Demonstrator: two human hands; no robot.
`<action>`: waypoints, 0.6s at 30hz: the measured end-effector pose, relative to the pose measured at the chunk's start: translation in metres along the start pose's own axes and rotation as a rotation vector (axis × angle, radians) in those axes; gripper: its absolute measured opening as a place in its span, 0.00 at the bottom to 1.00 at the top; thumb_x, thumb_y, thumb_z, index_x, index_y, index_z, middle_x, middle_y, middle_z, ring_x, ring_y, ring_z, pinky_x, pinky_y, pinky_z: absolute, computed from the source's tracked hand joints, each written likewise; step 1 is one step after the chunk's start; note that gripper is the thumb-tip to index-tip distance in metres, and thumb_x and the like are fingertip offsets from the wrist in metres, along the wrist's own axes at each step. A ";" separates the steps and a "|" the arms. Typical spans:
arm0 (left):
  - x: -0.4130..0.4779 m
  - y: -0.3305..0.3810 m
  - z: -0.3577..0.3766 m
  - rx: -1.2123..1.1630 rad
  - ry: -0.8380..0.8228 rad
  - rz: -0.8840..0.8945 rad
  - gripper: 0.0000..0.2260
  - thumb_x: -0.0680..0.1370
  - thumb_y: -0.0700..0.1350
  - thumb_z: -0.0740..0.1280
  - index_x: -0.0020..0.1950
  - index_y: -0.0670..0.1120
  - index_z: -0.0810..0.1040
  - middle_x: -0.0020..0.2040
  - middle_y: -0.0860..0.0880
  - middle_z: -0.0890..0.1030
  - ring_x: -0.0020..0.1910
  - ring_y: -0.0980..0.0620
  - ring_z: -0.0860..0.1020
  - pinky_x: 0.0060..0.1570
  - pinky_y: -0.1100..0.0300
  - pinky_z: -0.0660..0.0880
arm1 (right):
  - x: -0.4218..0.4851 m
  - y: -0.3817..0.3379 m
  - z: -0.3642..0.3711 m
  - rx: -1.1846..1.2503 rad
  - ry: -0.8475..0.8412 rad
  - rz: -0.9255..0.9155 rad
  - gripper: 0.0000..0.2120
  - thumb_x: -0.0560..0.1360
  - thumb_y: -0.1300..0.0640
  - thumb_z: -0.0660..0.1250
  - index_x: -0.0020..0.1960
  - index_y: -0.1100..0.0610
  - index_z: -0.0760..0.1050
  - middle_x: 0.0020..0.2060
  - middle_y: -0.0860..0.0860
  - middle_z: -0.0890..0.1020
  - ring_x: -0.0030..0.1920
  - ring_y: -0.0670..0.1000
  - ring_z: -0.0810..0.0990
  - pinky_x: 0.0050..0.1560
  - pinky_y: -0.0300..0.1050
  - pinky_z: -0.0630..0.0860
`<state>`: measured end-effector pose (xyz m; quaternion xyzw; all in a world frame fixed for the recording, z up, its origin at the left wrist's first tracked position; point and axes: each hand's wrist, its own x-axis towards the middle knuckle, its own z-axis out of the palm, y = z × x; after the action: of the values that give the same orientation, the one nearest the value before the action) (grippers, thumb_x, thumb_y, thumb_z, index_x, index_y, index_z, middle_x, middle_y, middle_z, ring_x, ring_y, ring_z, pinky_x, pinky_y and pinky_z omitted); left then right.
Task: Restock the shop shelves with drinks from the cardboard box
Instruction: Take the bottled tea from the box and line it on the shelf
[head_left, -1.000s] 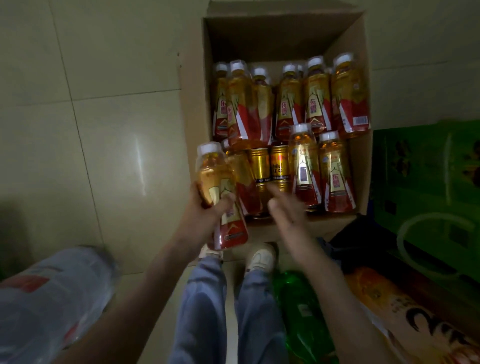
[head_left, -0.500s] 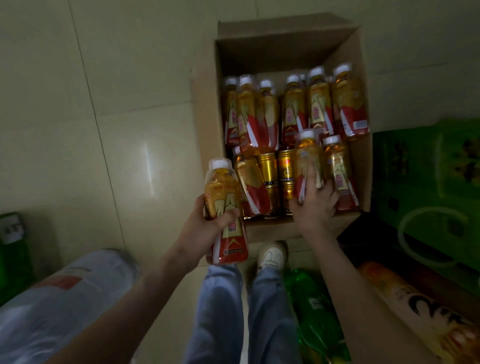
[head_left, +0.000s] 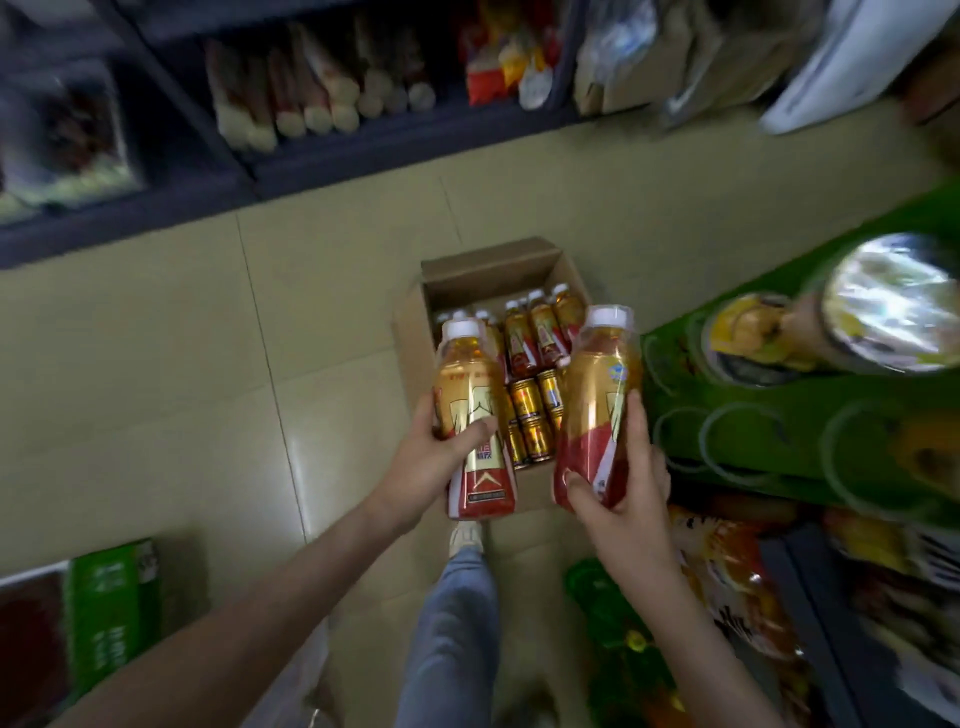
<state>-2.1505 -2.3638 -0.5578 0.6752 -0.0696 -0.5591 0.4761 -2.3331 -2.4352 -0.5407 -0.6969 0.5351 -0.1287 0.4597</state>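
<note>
Over the tiled floor and the cardboard box, your left hand grips the left bottle, your right hand the right bottle, both mid-label. Full, smooth plastic: probably weighty and slippery, so wrap the waist.

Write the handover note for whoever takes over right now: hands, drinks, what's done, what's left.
Left hand grips one bottle; right hand grips a second bottle. Both are held above the cardboard box.
The box sits open on the floor, with more bottles and gold cans inside.
Done: two bottles lifted out.
Left: shelve both, then likely come back for the rest of the box.
</note>
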 end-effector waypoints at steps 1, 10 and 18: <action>-0.021 0.006 0.003 0.012 -0.014 0.029 0.27 0.69 0.51 0.73 0.65 0.56 0.66 0.57 0.48 0.81 0.48 0.47 0.84 0.49 0.49 0.80 | -0.015 -0.010 -0.013 0.013 0.018 -0.035 0.50 0.71 0.60 0.71 0.68 0.22 0.41 0.67 0.48 0.64 0.67 0.44 0.57 0.66 0.49 0.60; -0.244 0.036 0.068 0.137 -0.229 0.383 0.31 0.68 0.50 0.74 0.67 0.54 0.66 0.54 0.49 0.82 0.48 0.48 0.84 0.46 0.51 0.81 | -0.223 -0.057 -0.134 0.109 0.122 -0.314 0.47 0.71 0.56 0.72 0.71 0.26 0.43 0.60 0.38 0.65 0.67 0.46 0.63 0.63 0.36 0.63; -0.410 0.116 0.168 0.359 -0.541 0.786 0.30 0.70 0.50 0.74 0.65 0.63 0.62 0.56 0.55 0.80 0.50 0.58 0.82 0.45 0.61 0.80 | -0.358 -0.091 -0.253 0.082 0.438 -0.518 0.51 0.72 0.52 0.71 0.68 0.26 0.33 0.63 0.26 0.50 0.63 0.24 0.53 0.56 0.18 0.57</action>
<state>-2.3879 -2.2641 -0.1784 0.5004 -0.5340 -0.4719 0.4917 -2.5863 -2.2528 -0.2202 -0.7464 0.4210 -0.4091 0.3135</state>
